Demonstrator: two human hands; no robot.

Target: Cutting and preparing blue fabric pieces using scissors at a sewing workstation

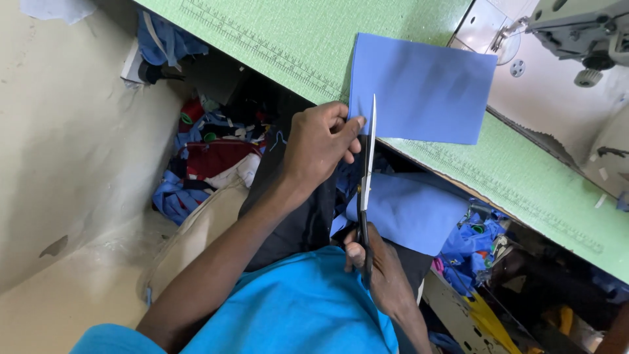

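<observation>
My left hand (319,143) pinches the near left corner of a blue fabric piece (422,88) that lies on the green table (275,36) and hangs slightly over its edge. My right hand (378,269) grips the black handles of a pair of scissors (367,190). Their silver blades point up along the fabric's left edge, right beside my left fingers. Another blue fabric piece (409,210) rests on my lap below the table edge.
A sewing machine (576,33) stands on its white bed (557,92) at the top right. A ruler scale runs along the table's edge. A pile of blue, red and white fabric scraps (209,157) lies on the floor at left; more scraps (478,242) sit at right.
</observation>
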